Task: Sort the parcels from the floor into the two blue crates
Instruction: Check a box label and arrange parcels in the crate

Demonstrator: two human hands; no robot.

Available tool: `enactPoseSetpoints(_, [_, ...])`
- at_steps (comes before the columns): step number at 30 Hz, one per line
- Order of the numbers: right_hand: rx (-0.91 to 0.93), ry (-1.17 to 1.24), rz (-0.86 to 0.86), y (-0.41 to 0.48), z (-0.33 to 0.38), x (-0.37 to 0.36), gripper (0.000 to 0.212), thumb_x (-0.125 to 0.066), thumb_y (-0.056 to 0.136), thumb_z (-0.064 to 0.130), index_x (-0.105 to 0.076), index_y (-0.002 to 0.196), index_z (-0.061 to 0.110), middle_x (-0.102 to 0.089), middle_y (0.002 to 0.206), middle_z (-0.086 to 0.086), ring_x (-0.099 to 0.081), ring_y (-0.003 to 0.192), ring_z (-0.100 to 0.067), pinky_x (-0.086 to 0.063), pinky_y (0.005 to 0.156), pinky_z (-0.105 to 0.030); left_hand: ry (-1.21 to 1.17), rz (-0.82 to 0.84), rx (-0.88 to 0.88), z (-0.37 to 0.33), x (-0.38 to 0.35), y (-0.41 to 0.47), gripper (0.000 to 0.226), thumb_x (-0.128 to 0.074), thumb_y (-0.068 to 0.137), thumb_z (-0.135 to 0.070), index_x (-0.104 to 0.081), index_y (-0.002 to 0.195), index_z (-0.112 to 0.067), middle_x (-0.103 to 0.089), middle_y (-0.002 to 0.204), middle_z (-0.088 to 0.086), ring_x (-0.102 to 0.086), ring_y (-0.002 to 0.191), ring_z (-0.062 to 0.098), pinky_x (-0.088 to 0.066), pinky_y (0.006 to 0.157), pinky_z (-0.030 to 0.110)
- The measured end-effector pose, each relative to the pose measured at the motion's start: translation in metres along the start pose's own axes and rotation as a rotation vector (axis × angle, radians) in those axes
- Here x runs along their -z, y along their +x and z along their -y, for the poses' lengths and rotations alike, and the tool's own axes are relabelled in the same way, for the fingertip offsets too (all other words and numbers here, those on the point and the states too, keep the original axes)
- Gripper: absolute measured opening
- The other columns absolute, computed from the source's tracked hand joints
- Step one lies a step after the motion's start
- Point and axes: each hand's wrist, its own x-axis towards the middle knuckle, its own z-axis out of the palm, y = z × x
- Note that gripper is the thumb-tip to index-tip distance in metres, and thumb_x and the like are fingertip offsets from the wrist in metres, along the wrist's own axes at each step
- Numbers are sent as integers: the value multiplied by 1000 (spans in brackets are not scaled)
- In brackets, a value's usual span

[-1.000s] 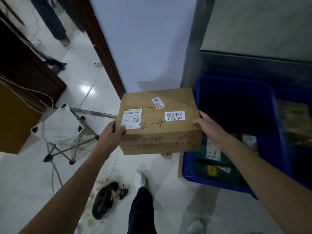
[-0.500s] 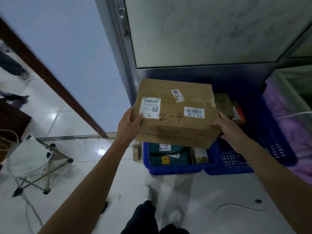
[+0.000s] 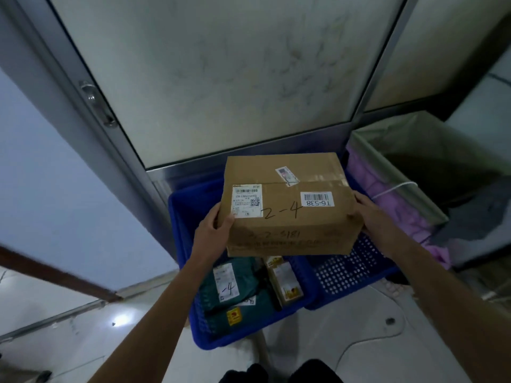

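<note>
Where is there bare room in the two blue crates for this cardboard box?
The right crate shows bare perforated floor along its near wall. The left crate is crowded in its near half with green mailer bags and a small carton. The cardboard box hides most of the rest.

Cardboard box (image 3: 290,217) marked 2-4, held level over left blue crate (image 3: 179,217) with green parcels (image 3: 243,277) and right crate (image 3: 348,275)
</note>
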Motion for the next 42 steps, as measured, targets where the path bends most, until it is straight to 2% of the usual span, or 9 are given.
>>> enactPoseSetpoints(5, [36,33,-76,1,6,17,61,-71,68,39,-63,129,41,-73,121,6,-67,115,-20,-49,105,-46,-72,85,-23,-15,-19,14,49,-52,102,-24,-42,150,-30,-50,134,-14,-51,118,9,-45,93,24])
enactPoseSetpoints(8, [52,0,-111,7,0,36,64,-63,68,35,-61,132,40,-73,120,4,-66,115,-22,-51,104,-49,-80,129,-46,-21,-37,23,45,-52,102,-25,-46,146,-33,-53,131,-18,-53,121,10,-48,102,34])
enactPoseSetpoints(12, [82,-12,-165,13,-8,61,37,-55,91,20,-62,118,44,-71,116,3,-64,109,-19,-51,91,-36,-73,157,-58,-29,-70,28,43,-54,99,-27,-49,142,-33,-55,132,-17,-54,123,12,-50,102,38])
enactPoseSetpoints(15, [68,7,-167,30,-21,89,36,-54,97,17,-63,121,43,-71,118,5,-64,112,-17,-51,95,-38,-70,127,-44,-33,-100,33,48,-56,94,-39,-50,141,-35,-58,135,-15,-56,121,9,-50,102,41])
enactPoseSetpoints(23, [-20,-52,17,104,-51,178,43,-60,87,52,-60,129,49,-67,127,14,-60,121,-13,-45,108,-47,-120,-27,118,-50,-205,34,30,-57,98,-42,-59,128,-36,-62,121,-18,-59,113,6,-51,98,37])
enactPoseSetpoints(27, [-106,-48,47,149,-67,215,48,-61,96,36,-52,141,46,-60,137,12,-57,124,-16,-48,102,-39,-164,-107,207,-61,-251,27,23,-60,97,-39,-61,120,-35,-66,113,-18,-64,105,6,-53,90,30])
enactPoseSetpoints(29, [-143,-94,80,170,-71,230,55,-60,93,31,-48,145,45,-58,142,8,-57,124,-19,-49,103,-42,-199,-150,259,-69,-271,26,25,-61,98,-33,-61,122,-29,-67,115,-13,-65,103,7,-54,87,29])
enactPoseSetpoints(37, [-200,-258,235,208,-73,250,54,-55,98,31,-41,149,45,-52,143,7,-52,127,-22,-44,104,-45,-240,-270,477,-57,-321,14,23,-62,97,-26,-57,119,-17,-66,105,-6,-63,87,4,-52,70,22])
enactPoseSetpoints(42, [-250,-296,262,230,-108,249,57,-58,91,36,-44,146,47,-55,141,13,-54,128,-19,-46,105,-45,-207,-239,569,-31,-333,19,36,-68,92,-36,-59,120,-16,-69,110,-2,-68,94,11,-59,81,33])
